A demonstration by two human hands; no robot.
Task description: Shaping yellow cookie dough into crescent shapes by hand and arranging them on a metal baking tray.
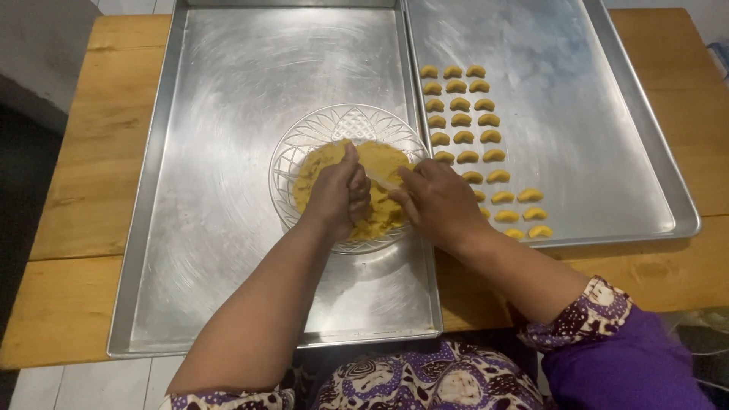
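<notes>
We worked at a wooden table (91,167) that carried two metal baking trays side by side. On the near tray (228,99) stood a cut-glass bowl (304,144) holding yellow dough (380,156). Our left hand (339,193) was down in the bowl, its fingers curled shut around the handle of a pale utensil (383,181), thumb pointing away from us. The utensil's shaft ran from that fist across the dough toward our right hand (437,201), which lay just beside it over the bowl's right rim, fingers drawn together with their tips at the utensil; whether they pinched dough or the utensil itself we could not tell. The dough sat directly beneath and around both grips. Just beyond the right hand's knuckles, on the second tray (607,137), small crescent-shaped dough pieces (463,121) lay in three neat columns, the closest ones partly hidden behind that hand. Patterned purple sleeves (592,311) covered our upper arms.
</notes>
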